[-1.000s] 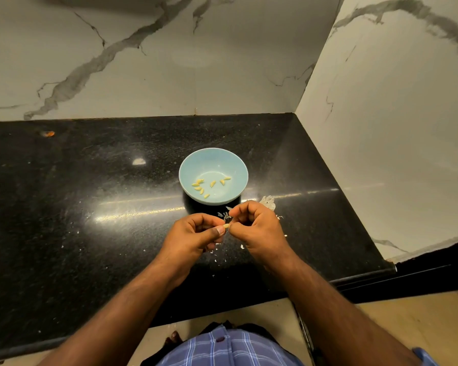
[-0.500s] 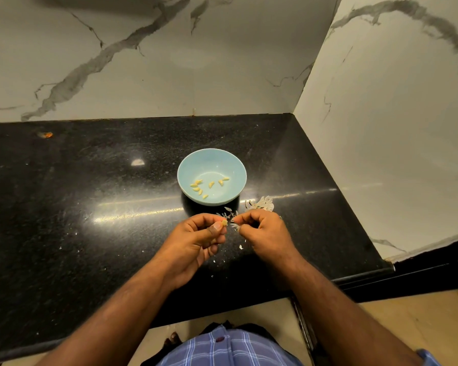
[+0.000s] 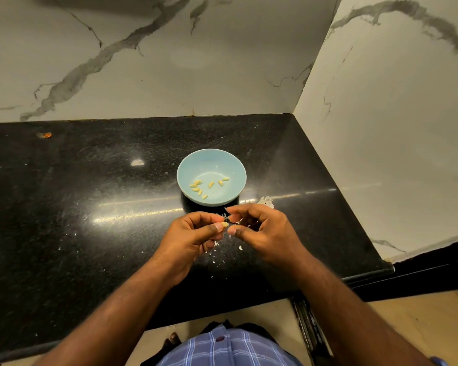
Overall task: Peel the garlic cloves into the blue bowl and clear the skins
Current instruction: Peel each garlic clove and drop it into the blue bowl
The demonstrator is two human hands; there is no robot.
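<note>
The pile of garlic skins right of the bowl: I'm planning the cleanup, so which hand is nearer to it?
Right. The right hand sits just in front of the pile of skins, nearly touching it. The left hand is farther left, pinching a garlic clove.

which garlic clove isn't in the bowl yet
The clove pinched at the left hand's fingertips, just in front of the blue bowl. The other peeled cloves all lie loose inside the bowl.

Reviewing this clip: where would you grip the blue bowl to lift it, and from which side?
Probably pinch the blue bowl at its left rim, coming from the left: the wall flares to a thin open edge, and garlic skins plus both hands crowd its near-right side.
</note>
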